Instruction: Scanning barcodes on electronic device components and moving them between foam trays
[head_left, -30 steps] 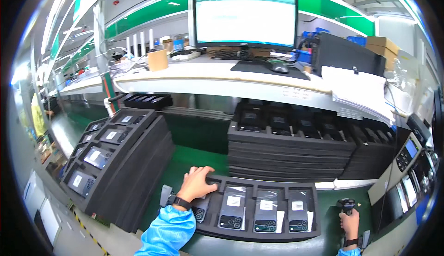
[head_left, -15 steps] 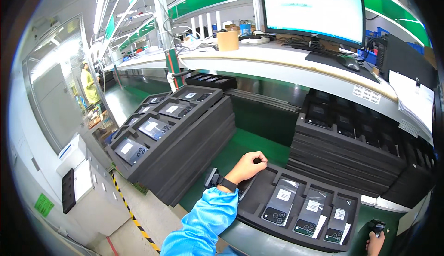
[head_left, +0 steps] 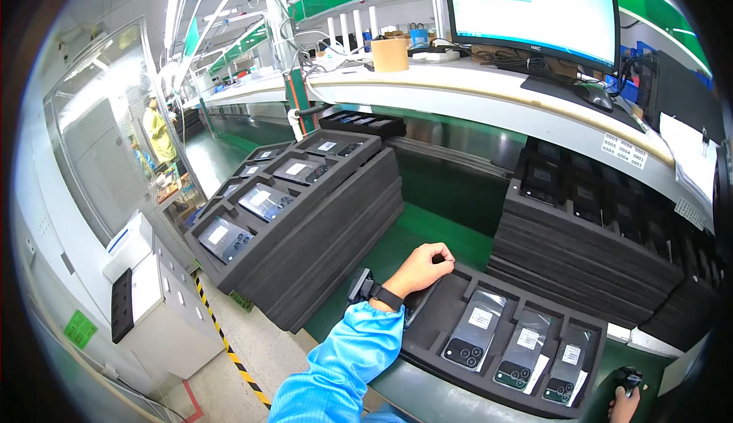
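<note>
My left hand (head_left: 424, 266), black-strapped at the wrist, is closed with fingertips pinched together at the far left corner of a black foam tray (head_left: 445, 363). What the fingers hold, if anything, is hidden. In the tray's slots lie a phone (head_left: 463, 352) in clear film, a second phone (head_left: 519, 376) and a third phone (head_left: 563, 386), all with camera lenses toward me and white labels. A dark-edged item beside my left wrist is mostly covered. At the lower right, my right hand (head_left: 624, 406), cut off by the frame edge, is closed around a small black device (head_left: 629, 379).
On the left rises a tall stack of foam trays (head_left: 336, 228), phones in its top tray. Another tray stack (head_left: 580, 259) stands at the right under a shelf (head_left: 458, 95) carrying a monitor (head_left: 534, 14), mouse (head_left: 594, 96) and tape roll (head_left: 390, 55). A white cabinet (head_left: 172, 308) stands far left.
The whole view has shifted, so the bench and trays sit slightly further right in the picture. My left hand stays at the tray corner, and my right hand keeps the black device.
</note>
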Action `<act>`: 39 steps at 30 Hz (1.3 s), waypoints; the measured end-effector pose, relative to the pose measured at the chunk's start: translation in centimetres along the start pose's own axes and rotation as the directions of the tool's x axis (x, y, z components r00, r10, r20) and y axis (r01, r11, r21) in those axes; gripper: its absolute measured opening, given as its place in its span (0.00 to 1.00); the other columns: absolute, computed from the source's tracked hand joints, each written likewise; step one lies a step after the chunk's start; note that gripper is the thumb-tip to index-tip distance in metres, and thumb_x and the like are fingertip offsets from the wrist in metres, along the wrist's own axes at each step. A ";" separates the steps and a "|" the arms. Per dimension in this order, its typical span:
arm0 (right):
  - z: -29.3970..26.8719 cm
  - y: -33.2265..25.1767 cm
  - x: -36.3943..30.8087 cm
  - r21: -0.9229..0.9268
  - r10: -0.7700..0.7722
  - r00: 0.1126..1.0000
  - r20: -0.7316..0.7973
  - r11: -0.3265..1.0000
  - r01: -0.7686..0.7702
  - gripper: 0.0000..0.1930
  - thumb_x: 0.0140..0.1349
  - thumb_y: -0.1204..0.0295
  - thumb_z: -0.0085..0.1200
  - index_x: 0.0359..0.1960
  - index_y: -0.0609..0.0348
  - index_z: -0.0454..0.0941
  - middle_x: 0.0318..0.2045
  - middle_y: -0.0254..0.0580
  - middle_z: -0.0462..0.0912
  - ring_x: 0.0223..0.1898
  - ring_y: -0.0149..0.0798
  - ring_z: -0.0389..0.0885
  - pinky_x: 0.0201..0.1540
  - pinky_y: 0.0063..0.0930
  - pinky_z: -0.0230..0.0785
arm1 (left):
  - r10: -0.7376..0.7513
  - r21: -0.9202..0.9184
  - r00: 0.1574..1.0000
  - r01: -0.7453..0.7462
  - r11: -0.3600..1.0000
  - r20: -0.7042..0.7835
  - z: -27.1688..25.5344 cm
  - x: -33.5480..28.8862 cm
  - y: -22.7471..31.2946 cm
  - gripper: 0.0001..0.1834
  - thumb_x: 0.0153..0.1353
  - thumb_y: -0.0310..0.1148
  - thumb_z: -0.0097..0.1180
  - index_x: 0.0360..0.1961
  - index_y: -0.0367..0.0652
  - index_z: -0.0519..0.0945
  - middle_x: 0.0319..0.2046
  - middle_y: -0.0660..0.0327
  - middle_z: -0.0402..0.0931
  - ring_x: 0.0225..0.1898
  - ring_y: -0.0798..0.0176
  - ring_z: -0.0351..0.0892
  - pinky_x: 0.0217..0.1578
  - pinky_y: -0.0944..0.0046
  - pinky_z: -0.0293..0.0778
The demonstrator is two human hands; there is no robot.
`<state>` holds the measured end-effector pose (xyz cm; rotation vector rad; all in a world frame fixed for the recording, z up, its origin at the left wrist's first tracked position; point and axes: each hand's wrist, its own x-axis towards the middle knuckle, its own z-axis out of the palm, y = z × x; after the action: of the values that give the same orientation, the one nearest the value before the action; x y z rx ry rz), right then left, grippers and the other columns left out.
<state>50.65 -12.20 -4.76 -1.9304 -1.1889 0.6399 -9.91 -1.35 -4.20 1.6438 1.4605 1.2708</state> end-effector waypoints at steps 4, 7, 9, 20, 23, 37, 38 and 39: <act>-0.1 0.9 0.7 -0.058 0.009 1.000 0.003 0.998 -0.009 0.17 0.70 0.67 0.61 0.54 0.65 0.80 0.27 0.39 0.84 0.22 0.28 0.78 0.23 0.20 0.69 | 0.018 0.021 1.000 -0.018 1.000 0.001 0.0 0.1 -0.2 0.05 0.58 0.26 0.61 0.31 0.36 0.79 0.36 0.59 0.83 0.43 0.67 0.80 0.49 0.65 0.75; 0.0 1.4 1.1 -0.011 -0.019 1.000 0.007 1.000 0.019 0.17 0.70 0.66 0.61 0.53 0.66 0.80 0.26 0.40 0.83 0.22 0.29 0.78 0.23 0.20 0.68 | 0.027 0.010 1.000 -0.026 1.000 -0.006 0.0 0.0 -0.4 0.04 0.58 0.26 0.61 0.31 0.36 0.79 0.36 0.59 0.83 0.43 0.67 0.80 0.49 0.65 0.75; 0.1 1.4 1.1 -0.048 -0.034 0.999 0.011 0.998 0.035 0.17 0.70 0.66 0.61 0.52 0.67 0.80 0.26 0.40 0.83 0.22 0.30 0.78 0.24 0.21 0.69 | 0.050 -0.002 0.999 -0.050 0.999 -0.007 0.0 0.0 -0.4 0.04 0.59 0.26 0.61 0.31 0.36 0.80 0.36 0.60 0.83 0.43 0.67 0.80 0.48 0.65 0.75; 0.0 4.5 2.9 -0.115 0.056 0.998 -0.029 0.992 -0.059 0.16 0.68 0.66 0.62 0.47 0.69 0.81 0.27 0.43 0.84 0.24 0.35 0.80 0.28 0.27 0.71 | 0.030 0.033 0.999 -0.029 0.999 -0.017 0.0 -0.1 -0.1 0.05 0.59 0.26 0.62 0.31 0.37 0.79 0.37 0.60 0.84 0.43 0.68 0.80 0.49 0.65 0.75; 0.8 6.7 4.4 0.006 0.074 0.993 -0.088 0.997 -0.074 0.12 0.62 0.70 0.55 0.46 0.55 0.74 0.15 0.32 0.71 0.11 0.28 0.67 0.11 0.24 0.58 | 0.035 -0.006 0.999 -0.035 0.999 -0.007 0.0 -0.1 -0.1 0.04 0.59 0.25 0.62 0.32 0.37 0.80 0.38 0.59 0.84 0.42 0.69 0.80 0.47 0.66 0.75; 1.0 3.3 2.4 0.051 0.124 0.990 -0.061 0.991 -0.121 0.12 0.61 0.73 0.57 0.45 0.61 0.76 0.22 0.31 0.75 0.17 0.25 0.72 0.17 0.23 0.63 | 0.020 -0.005 0.999 -0.020 1.000 -0.044 -0.1 -0.2 0.6 0.08 0.57 0.29 0.63 0.33 0.34 0.82 0.33 0.60 0.84 0.37 0.68 0.81 0.42 0.65 0.77; 1.0 3.3 2.4 0.049 0.131 0.989 -0.064 0.991 -0.128 0.12 0.61 0.73 0.57 0.45 0.61 0.76 0.22 0.31 0.75 0.17 0.25 0.72 0.17 0.23 0.63 | 0.025 -0.011 0.999 -0.025 1.000 -0.039 -0.1 -0.3 0.6 0.08 0.57 0.29 0.63 0.33 0.34 0.82 0.33 0.60 0.84 0.37 0.68 0.81 0.42 0.65 0.77; 1.0 3.3 2.3 0.054 0.130 0.989 -0.063 0.990 -0.127 0.12 0.61 0.73 0.57 0.45 0.61 0.77 0.22 0.31 0.75 0.17 0.25 0.72 0.17 0.22 0.63 | 0.013 -0.013 1.000 -0.013 1.000 -0.017 -0.2 -0.3 0.7 0.06 0.59 0.28 0.62 0.33 0.35 0.81 0.35 0.60 0.84 0.39 0.69 0.80 0.44 0.66 0.76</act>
<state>52.60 -10.62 -8.10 -1.9828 -1.0049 0.6613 -9.77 -1.80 -3.61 1.6407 1.4510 1.3011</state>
